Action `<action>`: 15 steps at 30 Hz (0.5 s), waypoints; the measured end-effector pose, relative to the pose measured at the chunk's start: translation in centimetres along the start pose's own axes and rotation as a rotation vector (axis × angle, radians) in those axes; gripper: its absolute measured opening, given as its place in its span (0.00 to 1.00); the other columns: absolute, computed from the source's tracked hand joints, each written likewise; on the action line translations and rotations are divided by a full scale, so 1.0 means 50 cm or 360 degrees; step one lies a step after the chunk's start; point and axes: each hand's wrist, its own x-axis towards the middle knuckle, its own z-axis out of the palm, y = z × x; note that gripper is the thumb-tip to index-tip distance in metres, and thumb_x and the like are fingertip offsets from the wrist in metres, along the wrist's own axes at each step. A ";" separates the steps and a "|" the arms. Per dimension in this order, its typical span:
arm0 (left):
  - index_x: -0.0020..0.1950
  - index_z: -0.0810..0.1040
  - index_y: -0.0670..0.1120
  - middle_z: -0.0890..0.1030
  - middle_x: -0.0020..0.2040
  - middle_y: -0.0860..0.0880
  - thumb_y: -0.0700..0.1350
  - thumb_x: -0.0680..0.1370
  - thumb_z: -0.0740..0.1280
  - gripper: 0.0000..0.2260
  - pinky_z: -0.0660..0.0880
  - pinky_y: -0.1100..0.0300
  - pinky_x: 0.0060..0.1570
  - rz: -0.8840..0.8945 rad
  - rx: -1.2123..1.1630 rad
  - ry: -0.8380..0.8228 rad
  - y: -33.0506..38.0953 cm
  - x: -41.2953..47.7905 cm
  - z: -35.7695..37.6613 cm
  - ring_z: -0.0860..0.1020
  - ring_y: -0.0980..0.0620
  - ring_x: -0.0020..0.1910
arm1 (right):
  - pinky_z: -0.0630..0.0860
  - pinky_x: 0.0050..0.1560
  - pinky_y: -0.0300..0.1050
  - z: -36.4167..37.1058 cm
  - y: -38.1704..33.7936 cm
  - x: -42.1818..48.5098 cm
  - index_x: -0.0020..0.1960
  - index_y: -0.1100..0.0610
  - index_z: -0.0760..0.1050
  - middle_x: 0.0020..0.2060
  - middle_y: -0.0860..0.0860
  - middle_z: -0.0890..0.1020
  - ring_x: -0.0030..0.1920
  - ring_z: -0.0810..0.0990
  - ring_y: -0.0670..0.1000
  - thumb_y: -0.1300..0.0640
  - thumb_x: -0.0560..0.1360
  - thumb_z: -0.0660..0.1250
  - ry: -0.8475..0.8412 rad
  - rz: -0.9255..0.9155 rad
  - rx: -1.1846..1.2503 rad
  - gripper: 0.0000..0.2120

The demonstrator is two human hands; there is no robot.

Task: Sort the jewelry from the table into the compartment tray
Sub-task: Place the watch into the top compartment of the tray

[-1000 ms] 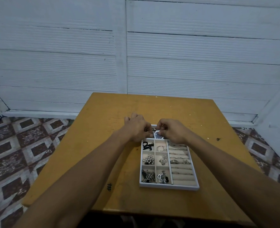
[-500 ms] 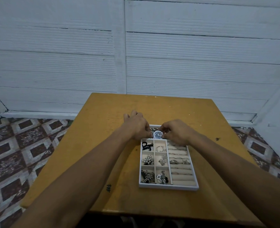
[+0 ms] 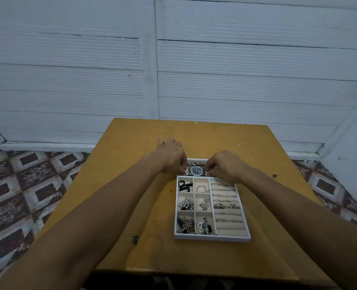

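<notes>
A dark-faced watch [image 3: 196,171] is held over the far compartment of the white compartment tray [image 3: 212,237], which is set on the yellow counter [image 3: 127,168]. The watch's band is pinched at one end by the curled fingers of the left hand [image 3: 171,158] and at the other end by those of the right hand [image 3: 223,166]. Whether the watch rests on the compartment floor cannot be told. The nearer small compartments are filled with beads [image 3: 186,203] and heart charms [image 3: 202,225], and rings [image 3: 225,205] are seated in the padded rolls on the right

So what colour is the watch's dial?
The watch has a dark blue dial, best seen in the head view.
</notes>
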 end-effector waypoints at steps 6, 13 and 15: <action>0.52 0.82 0.56 0.69 0.50 0.54 0.59 0.72 0.69 0.12 0.56 0.53 0.52 0.0030 0.0007 -0.0022 -0.006 -0.001 0.000 0.62 0.51 0.60 | 0.70 0.63 0.56 -0.003 0.006 0.001 0.56 0.50 0.81 0.53 0.45 0.83 0.56 0.78 0.50 0.52 0.75 0.69 -0.0040 -0.0002 0.0008 0.10; 0.52 0.83 0.55 0.69 0.49 0.55 0.58 0.72 0.70 0.12 0.57 0.52 0.53 0.0045 -0.0070 -0.0007 -0.008 0.003 0.006 0.62 0.51 0.60 | 0.68 0.62 0.52 -0.003 -0.005 -0.007 0.58 0.50 0.80 0.55 0.47 0.82 0.59 0.75 0.52 0.51 0.76 0.67 0.0023 0.0022 -0.0126 0.11; 0.51 0.83 0.54 0.69 0.49 0.56 0.57 0.72 0.70 0.11 0.57 0.52 0.53 0.0037 -0.0097 -0.0001 -0.007 0.004 0.008 0.62 0.51 0.60 | 0.65 0.59 0.52 -0.009 -0.006 -0.011 0.58 0.48 0.79 0.55 0.48 0.78 0.60 0.72 0.52 0.50 0.76 0.66 0.0039 0.0023 -0.0218 0.11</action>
